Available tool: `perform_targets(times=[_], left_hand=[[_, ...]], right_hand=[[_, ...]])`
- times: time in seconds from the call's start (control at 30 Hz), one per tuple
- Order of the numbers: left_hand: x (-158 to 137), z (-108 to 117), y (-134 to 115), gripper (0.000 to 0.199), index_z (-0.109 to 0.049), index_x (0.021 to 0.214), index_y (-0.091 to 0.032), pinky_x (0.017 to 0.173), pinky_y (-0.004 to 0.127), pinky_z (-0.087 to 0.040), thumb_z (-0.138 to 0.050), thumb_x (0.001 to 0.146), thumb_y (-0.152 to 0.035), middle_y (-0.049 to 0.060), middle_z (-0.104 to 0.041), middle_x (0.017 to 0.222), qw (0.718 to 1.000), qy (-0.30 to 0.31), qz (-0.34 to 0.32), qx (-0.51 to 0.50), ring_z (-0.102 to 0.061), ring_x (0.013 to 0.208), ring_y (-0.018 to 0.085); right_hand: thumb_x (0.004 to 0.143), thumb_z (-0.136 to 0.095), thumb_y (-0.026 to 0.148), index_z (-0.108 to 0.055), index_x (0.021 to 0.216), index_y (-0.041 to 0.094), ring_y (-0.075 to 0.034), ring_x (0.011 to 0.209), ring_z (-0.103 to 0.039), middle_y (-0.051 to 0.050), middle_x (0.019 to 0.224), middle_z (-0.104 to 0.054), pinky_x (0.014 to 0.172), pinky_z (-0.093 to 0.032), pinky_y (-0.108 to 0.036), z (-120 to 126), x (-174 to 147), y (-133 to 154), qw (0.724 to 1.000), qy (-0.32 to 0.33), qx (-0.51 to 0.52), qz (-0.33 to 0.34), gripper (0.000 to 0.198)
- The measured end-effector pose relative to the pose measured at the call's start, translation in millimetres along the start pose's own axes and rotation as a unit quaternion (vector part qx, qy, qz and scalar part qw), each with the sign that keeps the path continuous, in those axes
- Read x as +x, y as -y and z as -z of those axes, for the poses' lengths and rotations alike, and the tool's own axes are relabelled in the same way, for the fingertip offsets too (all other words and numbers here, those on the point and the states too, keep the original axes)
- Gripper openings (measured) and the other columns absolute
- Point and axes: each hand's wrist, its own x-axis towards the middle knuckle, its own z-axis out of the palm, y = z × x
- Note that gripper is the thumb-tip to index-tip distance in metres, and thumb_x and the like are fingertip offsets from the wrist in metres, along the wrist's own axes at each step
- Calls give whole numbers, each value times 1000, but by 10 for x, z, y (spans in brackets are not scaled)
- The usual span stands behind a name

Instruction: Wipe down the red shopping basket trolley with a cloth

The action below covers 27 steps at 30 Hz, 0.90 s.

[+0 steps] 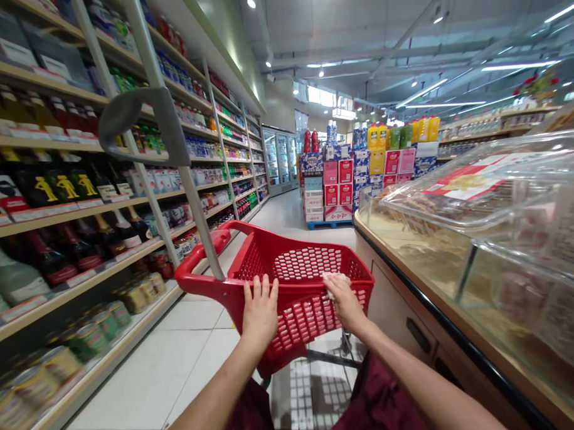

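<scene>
A red plastic shopping cart (300, 324) stands sideways in front of me, with its handle (192, 262) to the left. My left hand (261, 310) lies on the near rim with its fingers stretched out and slightly spread. Farther right along the same rim is my right hand (346, 302), its fingers closed on a crumpled white cloth or tissue (335, 280). From the handle end of the cart rises a metal pole (197, 205) bearing a grey plastic loop (140, 123). The undersides of both hands are hidden.
On the left run shelves (73, 279) of bottles and cans. A wooden counter (407, 286) with clear plastic covers stands close on the right. Beyond the cart, stacked drink cartons (338, 182) sit on a blue pallet (329, 225). Glass-door fridges (281, 155) line the back.
</scene>
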Motion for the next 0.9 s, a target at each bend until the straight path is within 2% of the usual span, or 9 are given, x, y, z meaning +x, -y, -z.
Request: perform_targets(times=[0.1, 0.23, 0.3, 0.37, 0.47, 0.53, 0.7, 0.9], left_hand=[[-12, -18, 30, 61, -33, 131, -15, 103, 51, -7, -47, 73, -28, 14, -32, 138, 1000, 1, -9, -5, -24, 126, 33], [-20, -46, 21, 60, -33, 131, -15, 103, 50, -7, -45, 73, -25, 14, -31, 138, 1000, -2, -9, -9, -23, 126, 33], [-20, -44, 1, 58, -34, 130, -15, 103, 51, -6, -44, 74, -23, 15, -31, 138, 1000, -7, -3, -8, -24, 126, 34], [-21, -30, -6, 57, -35, 130, -15, 103, 51, -6, -43, 74, -21, 15, -32, 137, 1000, -6, 1, -9, -24, 126, 34], [-28, -2, 13, 58, -34, 130, -15, 103, 51, -5, -43, 73, -22, 15, -30, 138, 1000, 1, -4, -15, -23, 127, 33], [-36, 8, 25, 59, -33, 131, -14, 103, 51, -5, -44, 73, -23, 15, -29, 139, 1000, 5, -8, -15, -21, 128, 32], [-44, -36, -19, 63, -31, 131, -13, 105, 49, -3, -46, 72, -25, 14, -26, 140, 1000, 2, -3, -6, -15, 131, 29], [-45, -80, -23, 66, -28, 132, -11, 105, 48, -4, -48, 71, -28, 15, -22, 141, 1000, 3, -10, -12, -13, 131, 29]], right_hand=[[67, -31, -2, -54, 116, 22, -14, 119, -39, -3, 125, -50, 101, -32, -36, 14, 10, 45, 999, 27, 10, 29, 59], [66, -32, -1, -54, 114, 15, -21, 118, -40, -11, 121, -52, 99, -31, -45, 268, -75, -377, 998, -26, -30, -42, 56], [65, -33, -1, -55, 114, 14, -21, 118, -40, -12, 120, -53, 100, -31, -44, 278, -102, -458, 995, -50, -46, -68, 55], [66, -33, -1, -54, 114, 16, -19, 118, -40, -10, 121, -52, 101, -31, -42, 175, -103, -364, 997, -43, -43, -55, 56], [69, -30, -1, -51, 119, 20, -17, 122, -35, -7, 127, -48, 102, -29, -43, 10, -87, -147, 1000, 1, -16, 11, 58], [70, -29, -2, -50, 120, 21, -17, 123, -34, -6, 128, -47, 101, -29, -44, 20, -92, -143, 1000, 11, -15, 24, 59], [67, -33, 0, -56, 113, 15, -22, 116, -42, -12, 119, -54, 98, -34, -45, 205, -127, -377, 993, -55, -69, -79, 53], [69, -29, -2, -49, 121, 21, -17, 122, -35, -5, 129, -46, 101, -30, -44, 67, -90, -177, 999, 17, -24, 26, 60]])
